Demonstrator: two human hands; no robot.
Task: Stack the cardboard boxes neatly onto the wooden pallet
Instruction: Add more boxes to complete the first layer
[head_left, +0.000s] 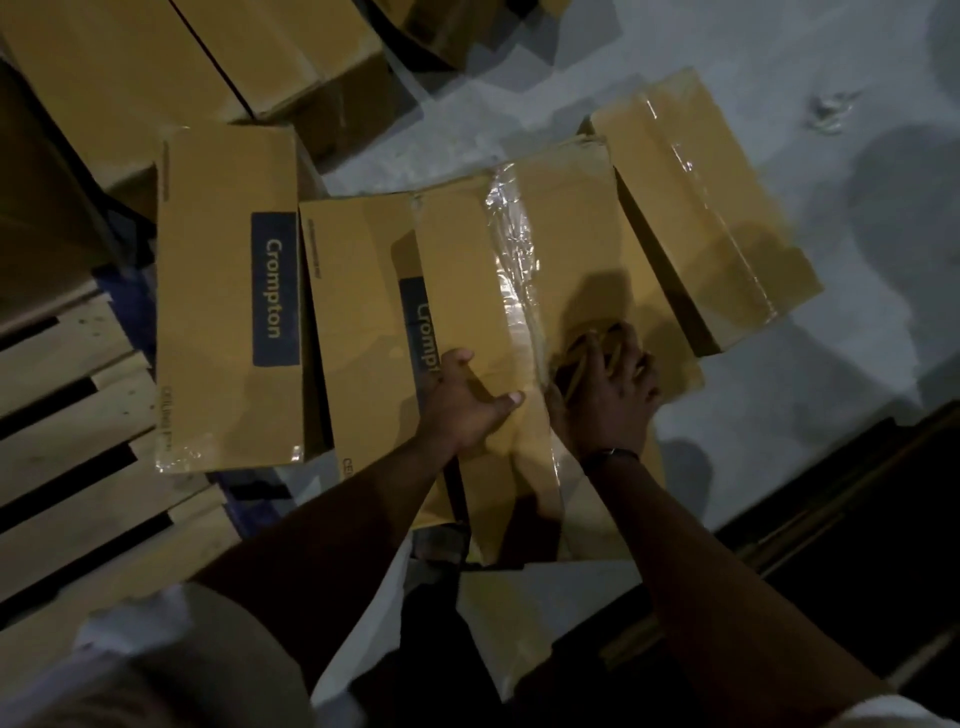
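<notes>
- Left hand (467, 400): arm reaches forward and down; the fingers hook over the left edge of the taped box (566, 234) and the thumb lies flat on its top. It grips that edge.
- Right hand (608, 384): rests on the top of the same box, right of the tape seam. Its fingers curl round a blurred bundle (576, 358) of band-like loops, and what the bundle is cannot be told. A dark band (610, 454) sits on the wrist.
- The taped box lies tilted, off the pallet (67, 415) and to its right. Its left edge overlaps the second box (358, 312), and its far right corner touches the right box (696, 208).
- The left box (208, 322) lies flat at the pallet's right edge, just beside the second box. Whether it rests on the slats cannot be told.
- A stack (130, 67) of further boxes stands at the far left.
- Open room: bare pallet slats show at lower left, and grey floor (779, 78) lies open beyond the right box.
- Writing: the left box carries "Crompton" in pale letters on a dark blue panel. The second box shows the same panel, readable only as "Crompt", with the rest under the taped box and the hand. Small print along the box edges is too blurred to read.
</notes>
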